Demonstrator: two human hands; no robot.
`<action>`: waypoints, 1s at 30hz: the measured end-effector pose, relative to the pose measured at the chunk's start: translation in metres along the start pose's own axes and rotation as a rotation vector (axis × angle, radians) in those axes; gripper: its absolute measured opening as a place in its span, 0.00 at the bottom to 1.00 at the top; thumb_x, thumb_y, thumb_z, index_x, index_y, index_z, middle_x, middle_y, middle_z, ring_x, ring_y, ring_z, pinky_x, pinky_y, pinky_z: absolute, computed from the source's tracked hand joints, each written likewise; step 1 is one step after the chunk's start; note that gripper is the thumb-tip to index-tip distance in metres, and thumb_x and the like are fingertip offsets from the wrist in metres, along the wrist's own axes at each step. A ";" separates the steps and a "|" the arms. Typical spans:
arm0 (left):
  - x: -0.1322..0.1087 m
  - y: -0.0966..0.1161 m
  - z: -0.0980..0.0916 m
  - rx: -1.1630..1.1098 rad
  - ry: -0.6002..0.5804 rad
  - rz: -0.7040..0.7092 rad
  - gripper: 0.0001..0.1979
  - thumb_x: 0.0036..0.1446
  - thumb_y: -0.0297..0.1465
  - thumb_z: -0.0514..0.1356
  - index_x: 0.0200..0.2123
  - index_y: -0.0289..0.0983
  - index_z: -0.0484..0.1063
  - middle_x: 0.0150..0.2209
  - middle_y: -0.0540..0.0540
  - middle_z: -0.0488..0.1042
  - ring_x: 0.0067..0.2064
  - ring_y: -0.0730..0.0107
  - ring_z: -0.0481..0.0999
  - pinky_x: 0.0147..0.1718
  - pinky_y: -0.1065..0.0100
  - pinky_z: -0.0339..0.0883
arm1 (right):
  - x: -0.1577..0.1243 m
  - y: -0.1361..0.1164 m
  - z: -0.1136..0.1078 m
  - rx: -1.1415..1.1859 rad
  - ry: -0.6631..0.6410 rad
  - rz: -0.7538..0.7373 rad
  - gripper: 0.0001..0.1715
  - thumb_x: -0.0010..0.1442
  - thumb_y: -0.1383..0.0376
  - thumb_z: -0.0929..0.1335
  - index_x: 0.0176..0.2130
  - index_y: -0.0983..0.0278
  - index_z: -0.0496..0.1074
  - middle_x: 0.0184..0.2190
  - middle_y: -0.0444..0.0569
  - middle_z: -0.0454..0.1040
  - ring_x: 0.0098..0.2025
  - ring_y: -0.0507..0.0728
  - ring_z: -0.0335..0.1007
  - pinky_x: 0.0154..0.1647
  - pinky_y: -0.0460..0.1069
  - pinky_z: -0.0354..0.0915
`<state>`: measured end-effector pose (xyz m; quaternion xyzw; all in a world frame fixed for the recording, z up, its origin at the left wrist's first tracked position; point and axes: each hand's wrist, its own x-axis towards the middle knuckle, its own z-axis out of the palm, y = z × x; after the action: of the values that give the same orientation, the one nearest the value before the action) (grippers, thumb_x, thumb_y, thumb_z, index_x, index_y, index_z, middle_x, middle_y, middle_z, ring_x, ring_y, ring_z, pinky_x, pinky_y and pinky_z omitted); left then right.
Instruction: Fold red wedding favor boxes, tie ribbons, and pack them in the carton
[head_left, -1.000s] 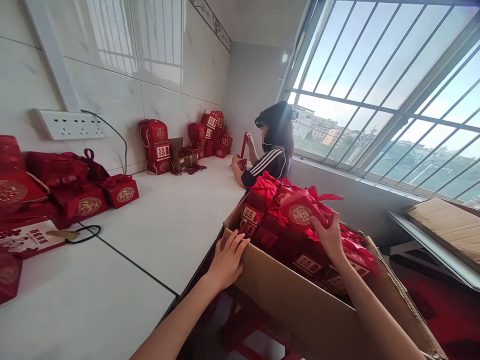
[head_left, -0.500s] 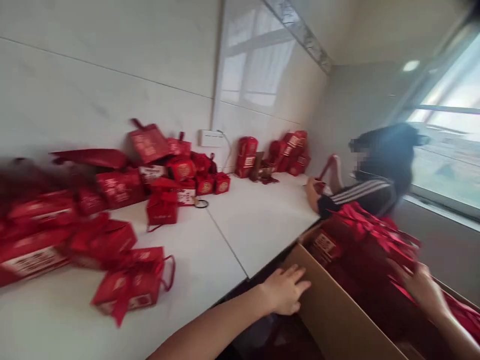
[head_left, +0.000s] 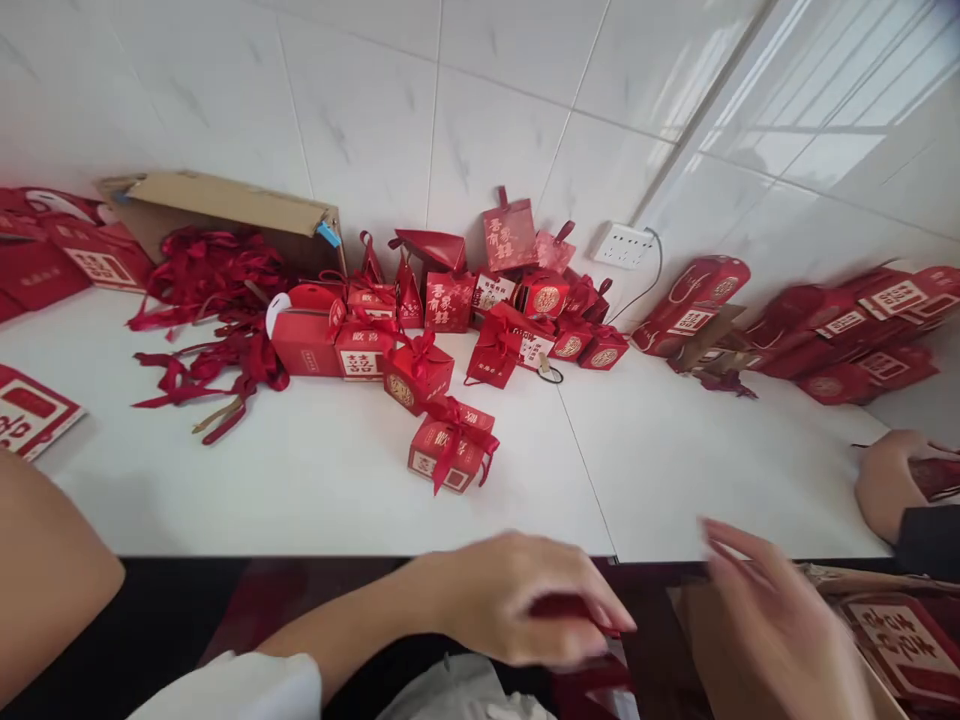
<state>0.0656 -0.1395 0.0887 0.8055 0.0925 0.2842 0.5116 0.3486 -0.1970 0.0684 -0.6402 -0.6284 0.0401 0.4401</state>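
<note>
My left hand (head_left: 525,600) is closed at the front of the table, with a thin red strap (head_left: 613,631) at its fingertips. Just below it shows a red piece with a pale edge (head_left: 600,690), mostly hidden. Over the edge of the cardboard carton on the right, my right hand (head_left: 784,620) is smeared by motion, and whether it holds anything is unclear. In that carton (head_left: 701,630) lies a red box with a pale printed label (head_left: 896,645). The nearest box on the table is a red gift box tied with ribbon (head_left: 452,447).
Several red gift boxes (head_left: 360,330) stand along the tiled wall. Loose red ribbons (head_left: 217,290) spill from an open cardboard box (head_left: 225,200). A power strip (head_left: 621,246) hangs on the wall. Another person's hand (head_left: 889,480) is at the far right of the white table (head_left: 712,460).
The view has swung left and down. My left hand has left the carton's side and now has a red strap at its fingertips. My right hand has come out of the carton.
</note>
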 end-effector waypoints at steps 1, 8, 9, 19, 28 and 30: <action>-0.015 0.003 -0.013 -0.027 0.214 0.009 0.12 0.63 0.31 0.51 0.43 0.41 0.73 0.40 0.45 0.78 0.42 0.68 0.78 0.44 0.67 0.71 | 0.004 -0.009 0.021 -0.001 -0.121 0.004 0.13 0.60 0.53 0.66 0.43 0.54 0.73 0.40 0.51 0.76 0.41 0.63 0.76 0.39 0.59 0.76; -0.055 -0.052 -0.077 0.259 1.148 -0.378 0.13 0.59 0.38 0.54 0.43 0.38 0.71 0.46 0.44 0.75 0.49 0.62 0.73 0.50 0.61 0.67 | 0.033 -0.070 0.163 0.344 -0.375 -0.192 0.39 0.54 0.51 0.71 0.57 0.61 0.57 0.55 0.59 0.62 0.58 0.64 0.63 0.51 0.61 0.71; -0.054 -0.060 -0.082 0.279 1.085 -0.436 0.15 0.60 0.38 0.53 0.46 0.39 0.69 0.50 0.44 0.73 0.52 0.62 0.72 0.51 0.61 0.66 | 0.035 -0.075 0.172 0.339 -0.398 -0.217 0.47 0.50 0.49 0.73 0.60 0.62 0.52 0.58 0.61 0.58 0.60 0.66 0.59 0.53 0.63 0.69; -0.051 -0.070 -0.094 0.571 0.759 -0.484 0.09 0.59 0.35 0.54 0.41 0.40 0.69 0.40 0.46 0.70 0.45 0.65 0.71 0.48 0.63 0.66 | 0.050 -0.070 0.190 0.360 -0.599 -0.187 0.57 0.51 0.57 0.73 0.65 0.60 0.37 0.63 0.62 0.47 0.65 0.67 0.49 0.62 0.65 0.57; -0.064 -0.024 -0.069 0.354 0.792 -0.707 0.09 0.59 0.38 0.55 0.38 0.41 0.70 0.33 0.51 0.74 0.33 0.72 0.73 0.30 0.73 0.67 | 0.047 -0.070 0.173 0.283 -0.652 -0.224 0.64 0.47 0.61 0.77 0.66 0.57 0.36 0.60 0.61 0.51 0.63 0.67 0.54 0.57 0.63 0.64; -0.063 -0.017 -0.053 0.319 0.816 -0.708 0.10 0.59 0.39 0.55 0.39 0.41 0.70 0.32 0.51 0.75 0.32 0.72 0.73 0.27 0.74 0.66 | 0.036 -0.077 0.160 0.164 -0.562 -0.223 0.65 0.48 0.60 0.77 0.67 0.57 0.33 0.63 0.64 0.47 0.65 0.70 0.49 0.57 0.65 0.62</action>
<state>-0.0134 -0.1183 0.0681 0.6176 0.5892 0.3662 0.3706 0.2003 -0.0983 0.0363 -0.4935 -0.7865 0.2174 0.3011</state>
